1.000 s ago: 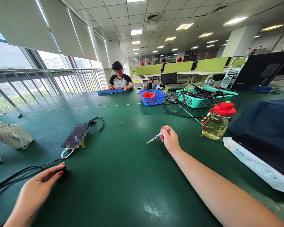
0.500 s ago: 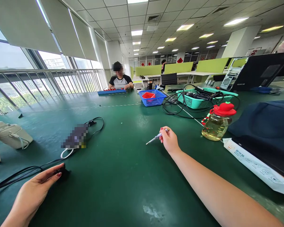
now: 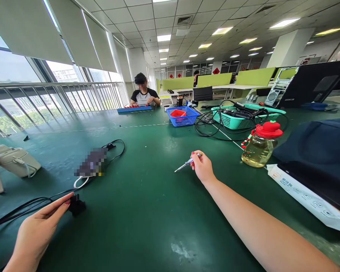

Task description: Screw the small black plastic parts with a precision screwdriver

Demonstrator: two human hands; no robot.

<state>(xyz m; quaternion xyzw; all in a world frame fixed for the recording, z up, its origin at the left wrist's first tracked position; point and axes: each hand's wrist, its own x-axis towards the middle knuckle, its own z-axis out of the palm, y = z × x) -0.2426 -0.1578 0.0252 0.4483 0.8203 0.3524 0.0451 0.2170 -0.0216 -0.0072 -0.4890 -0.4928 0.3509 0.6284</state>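
Observation:
In the head view, my right hand (image 3: 202, 166) holds a slim screwdriver (image 3: 184, 166) with a clear handle. Its thin metal shaft points left and down, just above or on the green table. At the lower left, my left hand (image 3: 42, 223) has its thumb and index finger close together at the edge of a small black block-shaped object (image 3: 77, 206). Most of that object now shows beyond the fingertips, and its exact kind is unclear. Black cables (image 3: 19, 209) run behind this hand. Beyond it lies a blurred dark device (image 3: 92, 162) with a white loop and a cord.
A beige case (image 3: 17, 162) stands at left. Farther back are a blue basket (image 3: 183, 121) with red pieces and a teal basket (image 3: 235, 122) with cables. On the right stand a red-lidded bottle (image 3: 259, 151), a white packet (image 3: 306, 200) and a dark bag (image 3: 317, 147). A person sits across the table.
My left fingers have slid slightly left along the small black object, exposing more of it. My right hand and the screwdriver have hardly moved.

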